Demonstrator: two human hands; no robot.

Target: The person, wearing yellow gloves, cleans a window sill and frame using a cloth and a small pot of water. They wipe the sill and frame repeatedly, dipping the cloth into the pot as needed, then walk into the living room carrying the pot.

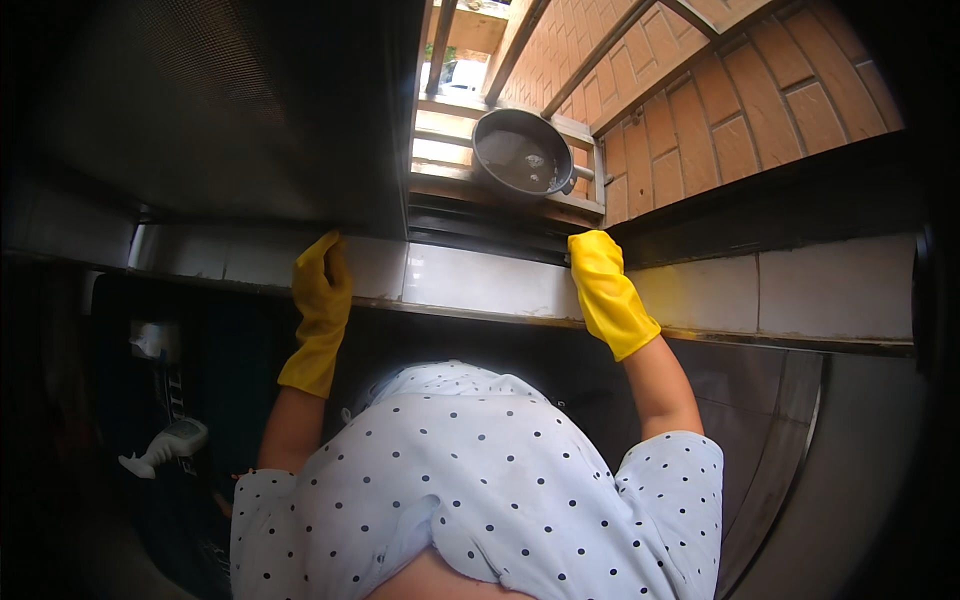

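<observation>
Both of my hands wear yellow rubber gloves and reach forward to a white tiled window sill (490, 278). My left hand (325, 268) is closed, its fingers curled in at the sill's edge below a dark mesh window panel (280, 130); anything inside it is hidden. My right hand (597, 265) is also closed, at the right end of the dark window track (490, 235); I cannot make out what it grips. Beyond the track, a round dark pot (522, 152) with cloudy water stands on a slatted ledge outside, nearest to my right hand.
Metal window bars (600, 55) rise behind the pot, with an orange brick wall (745, 110) to the right. A dark frame (770, 210) runs along the sill's right side. Below left, a white spray-bottle head (170, 445) shows in the shade.
</observation>
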